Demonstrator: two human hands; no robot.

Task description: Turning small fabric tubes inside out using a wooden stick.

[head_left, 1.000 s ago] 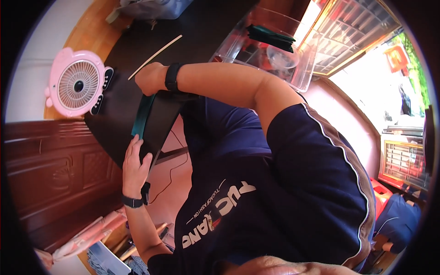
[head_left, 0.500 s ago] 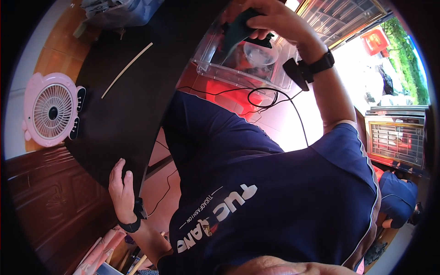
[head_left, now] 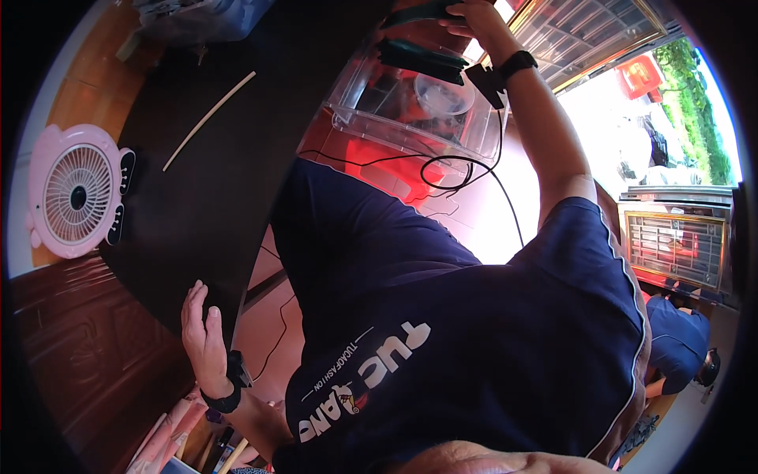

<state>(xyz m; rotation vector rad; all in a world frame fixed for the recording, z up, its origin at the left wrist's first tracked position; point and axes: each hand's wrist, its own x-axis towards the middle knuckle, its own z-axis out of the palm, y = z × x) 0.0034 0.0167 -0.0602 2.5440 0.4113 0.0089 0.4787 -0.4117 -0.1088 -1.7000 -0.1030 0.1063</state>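
Observation:
My right hand [head_left: 478,22] is stretched out at the top of the view. Its fingers are closed on a dark green strip of cloth-like material [head_left: 422,13], partly cut off by the picture's edge. Just below it, another dark green piece [head_left: 422,62] lies across a clear plastic bin [head_left: 395,130]. A round clear tub [head_left: 442,95] shows inside the bin. My left hand [head_left: 205,340] rests at the near edge of the black table [head_left: 213,221], fingers stretched out and holding nothing. On the tabletop lies a thin, pale, slightly bent stick [head_left: 209,120].
A pink fan [head_left: 76,193] stands at the table's left side. At the far left sits a plastic bag or tub [head_left: 205,20] of things. A black cable [head_left: 450,170] loops beside a red stool-like object [head_left: 387,166]. Another person [head_left: 677,344] bends at the far right.
My right hand has moved up and away from over the bin, carrying a green strip. A second green piece now shows on the bin. My left hand is barely changed.

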